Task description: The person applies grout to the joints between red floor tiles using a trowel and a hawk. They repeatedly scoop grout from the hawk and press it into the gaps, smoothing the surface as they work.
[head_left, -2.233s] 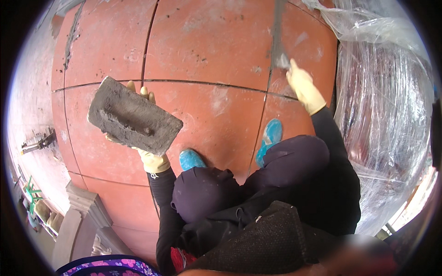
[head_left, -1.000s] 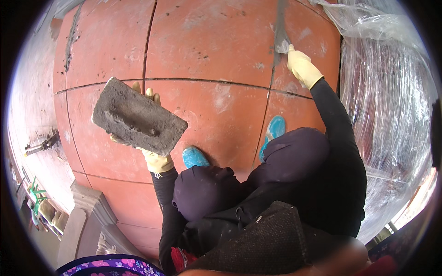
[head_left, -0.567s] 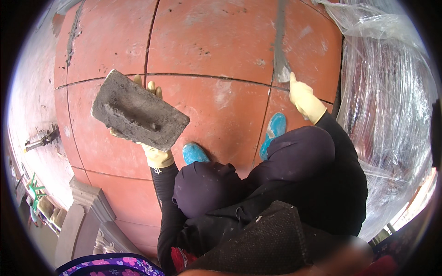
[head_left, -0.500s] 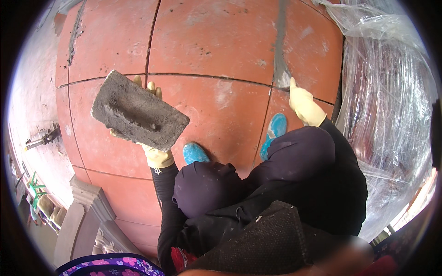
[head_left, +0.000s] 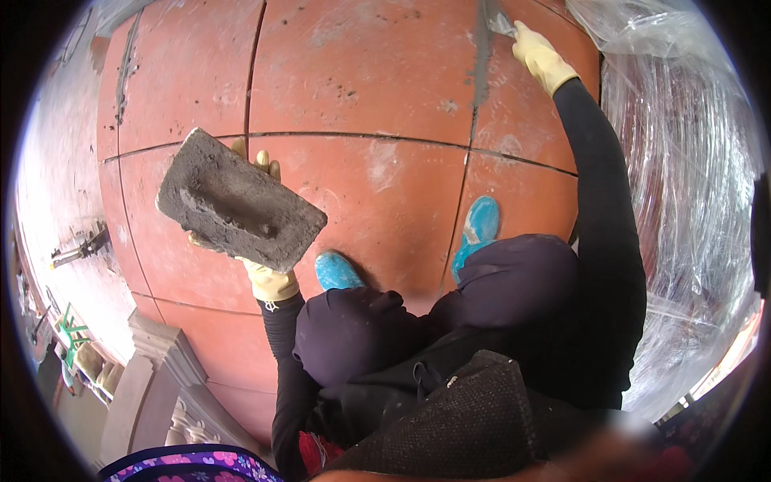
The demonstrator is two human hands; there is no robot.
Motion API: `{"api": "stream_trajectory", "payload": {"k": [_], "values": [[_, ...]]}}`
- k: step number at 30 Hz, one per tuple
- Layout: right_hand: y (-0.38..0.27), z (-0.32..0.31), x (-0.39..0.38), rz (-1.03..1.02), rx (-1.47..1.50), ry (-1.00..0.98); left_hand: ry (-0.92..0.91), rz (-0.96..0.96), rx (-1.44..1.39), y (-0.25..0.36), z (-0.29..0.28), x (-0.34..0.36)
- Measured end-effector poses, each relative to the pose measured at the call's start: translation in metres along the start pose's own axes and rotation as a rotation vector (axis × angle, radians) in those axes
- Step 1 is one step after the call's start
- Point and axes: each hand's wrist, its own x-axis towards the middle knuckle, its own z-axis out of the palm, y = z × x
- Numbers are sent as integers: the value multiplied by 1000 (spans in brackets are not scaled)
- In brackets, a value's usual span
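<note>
Two hands full: your right hand has fingers wrapped round a small blade by the floor's grey strip; your left hand grips a paste-smeared board, fingers spread (mostly hidden underneath). Lay the blade flat, press evenly, board level.

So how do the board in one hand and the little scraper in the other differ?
The board is broad and rectangular; the scraper is much smaller. The board's face looks dark grey and crusted, while the scraper's blade looks paler. The left hand holds the board close in; the right hand holds the scraper farther out, by the grey seam. Both are in gloved hands.
</note>
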Motion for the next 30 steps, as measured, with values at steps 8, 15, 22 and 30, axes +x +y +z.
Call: {"api": "stream_trajectory", "payload": {"k": [8,15,22,30], "values": [[-34,42,9,428,12,-205,253,92,246,3,-1,-3],[-76,-17,-90,-643,-1632,-858,-9,-34,-102,-3,-11,6],[-68,33,-142,475,2,-440,-33,49,-133,7,-19,-2],[-78,35,-217,111,-229,-492,278,96,209,4,3,-4]]}}
